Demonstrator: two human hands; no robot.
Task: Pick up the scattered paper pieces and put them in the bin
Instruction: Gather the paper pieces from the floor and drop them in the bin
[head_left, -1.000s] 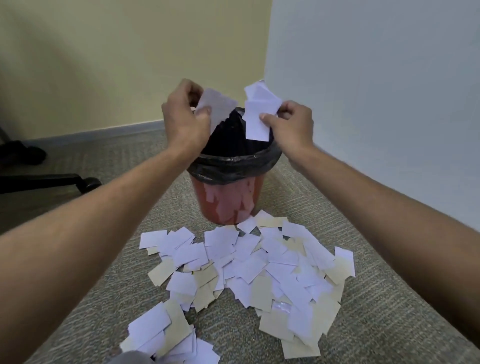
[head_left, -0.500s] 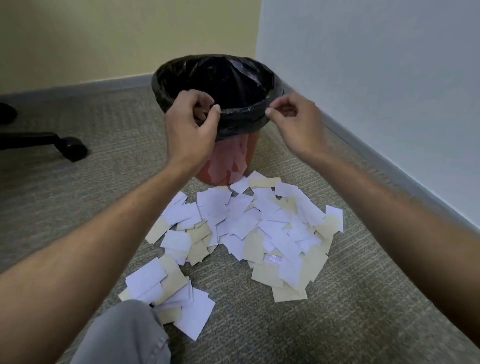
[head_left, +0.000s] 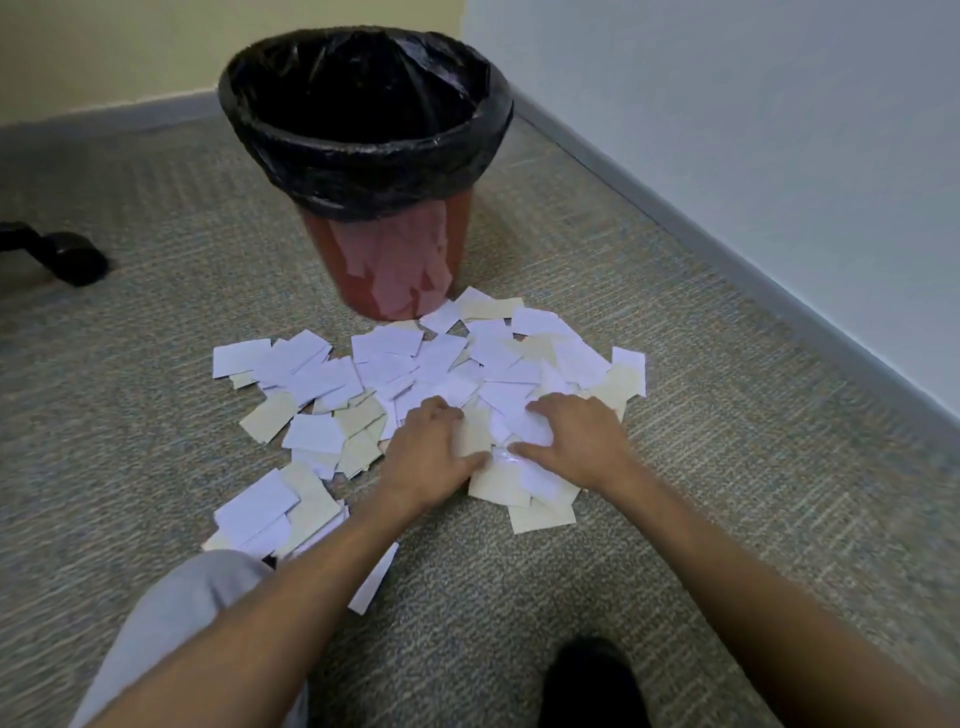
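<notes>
1. Left hand lowered palm-down onto the scattered white and beige paper pieces on the speckled grey-beige carpet floor; fingers bent at the knuckles with tips pressed into the pile, thumb stretched out toward the right along a beige piece.
2. Right hand set just beside it, also palm-down — fingers spread and curled over white sheets, thumb pointing left, nearly meeting the other thumb.
3. Both hands clawed on the papers as if gathering; nothing lifted clear of the floor, and whether any sheet is truly pinched cannot be told.
4. Both bare forearms reaching forward from the lower edge, converging toward the near side of the pile.
5. Paper pile spread in front of the red round plastic bin, its far edge touching the bin's base; a smaller cluster of sheets off to the near left.
6. Bin upright near the room corner, lined with a black plastic bag folded over the rim — pale paper shapes visible through its red wall.
7. Grey trouser knee at lower left, black shoe at the bottom, black chair caster at far left.
</notes>
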